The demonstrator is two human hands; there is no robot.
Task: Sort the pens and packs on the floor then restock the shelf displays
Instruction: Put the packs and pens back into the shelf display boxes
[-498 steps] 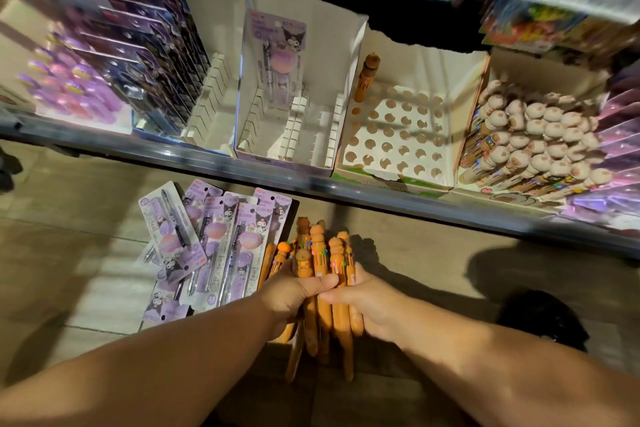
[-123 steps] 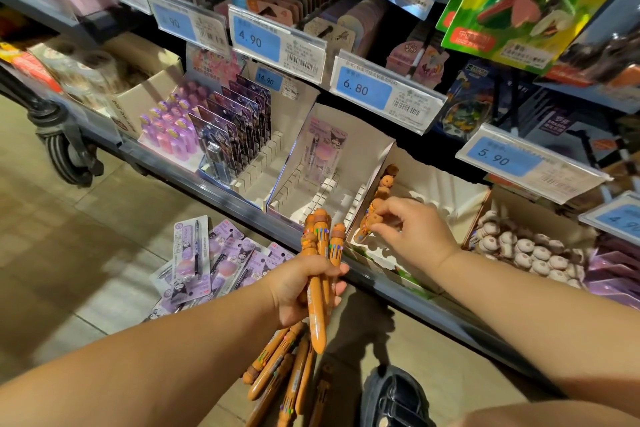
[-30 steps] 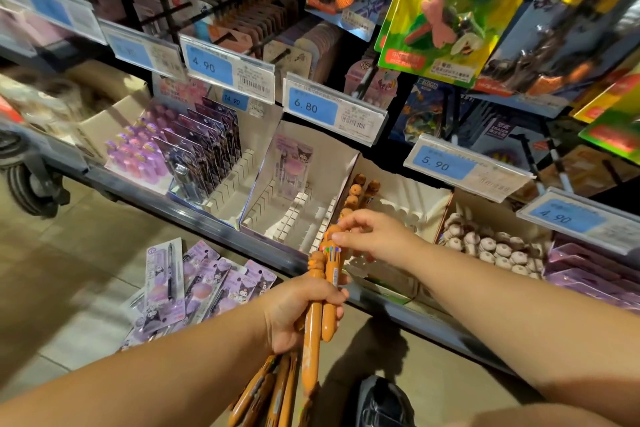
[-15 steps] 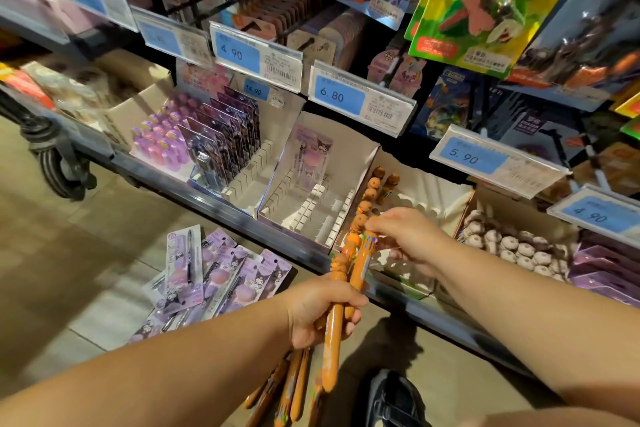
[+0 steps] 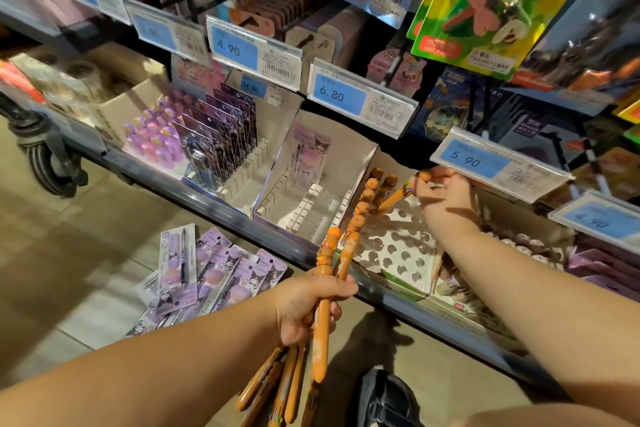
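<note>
While your right hand [image 5: 445, 196] takes one orange character pen [image 5: 394, 198] by its top in a tight pinch, the pen leans with its tip down toward a hole at the back of the white perforated tray [image 5: 398, 236] on the shelf [image 5: 194, 198]. I judge you hold it by the top so that the tip can find the hole freely. Your left hand [image 5: 304, 305] is closed around a bundle of the same orange pens [image 5: 322, 340], heads up and near the tray, so the supply waits just beside the place of work. A few pens hang lower from the fist and look loosely held; they could slip. A row of pens [image 5: 367, 193] stands along the left edge of the tray and most holes are free, so I think the restocking is at an early part. The purple pen packs [image 5: 211, 274] lie in a fanned pile on the floor [image 5: 86, 253] below the shelf, apart from both hands. The slotted white box [image 5: 308, 208] above them holds only one such pack [image 5: 310, 156], so probably they belong there
</note>
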